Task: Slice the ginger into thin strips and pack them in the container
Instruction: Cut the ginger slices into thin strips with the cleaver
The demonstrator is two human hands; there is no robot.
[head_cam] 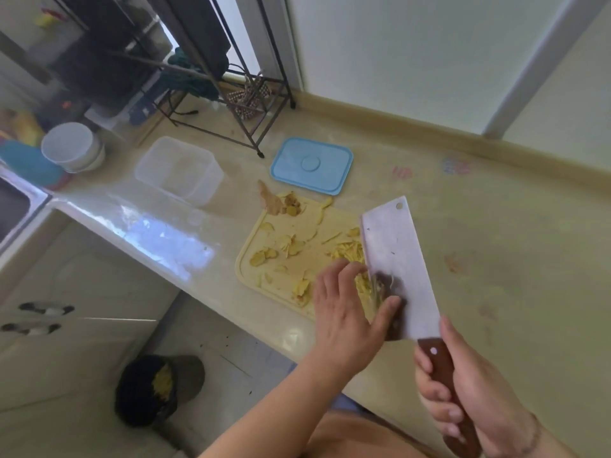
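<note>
Head view, looking down at the tabletop (496,246). My right hand (469,391) has its fingers (433,388) wrapped tight round the wooden handle of the cleaver (396,259), whose broad blade stands on edge on the yellow cutting board (281,282), just right of my left hand (347,312). The left fingers (344,272) are bent down over a small heap of ginger strips (350,252), pressing it against the flat of the blade, with the thumb touching the blade's lower part; I cannot tell whether they truly pinch the strips. More ginger slices (291,246) lie scattered over the board, beyond and left of the left fingers. A whole ginger piece (271,200) rests at the board's far corner, half off it. Farther out from the left fingers the clear plastic container (180,170) stands open on the tabletop, and its blue lid (310,165) lies flat to the container's right, apart from it. A stack of white bowls (74,147) sits far left of the container. A dark bin (155,388) with yellow peelings stands on the floor below the left forearm.
</note>
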